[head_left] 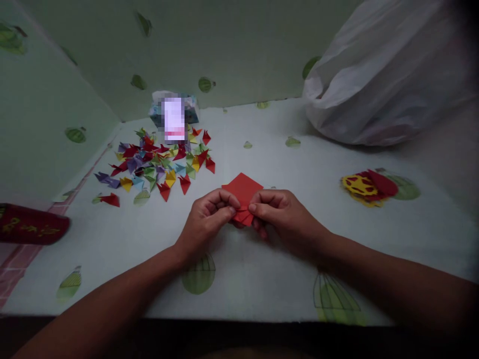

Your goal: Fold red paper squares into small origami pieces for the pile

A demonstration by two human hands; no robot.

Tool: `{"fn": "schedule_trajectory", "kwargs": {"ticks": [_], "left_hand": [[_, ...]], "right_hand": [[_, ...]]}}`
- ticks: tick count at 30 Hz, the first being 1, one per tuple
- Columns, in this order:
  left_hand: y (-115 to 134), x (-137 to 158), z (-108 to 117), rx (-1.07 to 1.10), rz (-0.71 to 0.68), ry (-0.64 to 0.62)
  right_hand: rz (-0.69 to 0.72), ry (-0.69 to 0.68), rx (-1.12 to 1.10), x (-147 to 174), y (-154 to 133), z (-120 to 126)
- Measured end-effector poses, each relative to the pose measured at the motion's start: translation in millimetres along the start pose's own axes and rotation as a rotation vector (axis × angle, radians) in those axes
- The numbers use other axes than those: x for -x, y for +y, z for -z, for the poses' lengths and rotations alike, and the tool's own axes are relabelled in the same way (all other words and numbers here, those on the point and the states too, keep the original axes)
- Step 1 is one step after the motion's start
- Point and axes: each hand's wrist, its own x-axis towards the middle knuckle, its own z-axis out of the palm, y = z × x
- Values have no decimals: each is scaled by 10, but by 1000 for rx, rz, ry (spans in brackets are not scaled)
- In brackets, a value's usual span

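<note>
A partly folded sheet of red origami paper (243,189) is held between both hands near the middle of the table. Its upper part is a flat point facing away from me, and several creased flaps show at the lower edge. My left hand (211,214) pinches the lower left of the paper between thumb and fingers. On the lower right, my right hand (280,212) grips it with the thumb on top and fingers curled beneath. The undersides of the paper and some fingertips are hidden.
Folded paper pieces (160,162) in many colours lie scattered at the left, before a tissue box (192,109) with a blurred lit screen. A white plastic bag (359,85) stands back right. Yellow and red cutouts (361,187) lie right; a dark red object (37,224) is far left.
</note>
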Motion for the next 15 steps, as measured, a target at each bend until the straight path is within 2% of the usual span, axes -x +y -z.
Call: {"fn": "schedule_trajectory", "kwargs": {"ticks": [6,11,15], "left_hand": [[16,16,-17,29,-30,0],[75,18,-52,-99,19,55],[124,6,-69,-153,52,48]], "right_hand": [[67,47,149,34,-62,-29],[102,60,181,36,-43,-26],[129,65,211,40,-43,-18]]}}
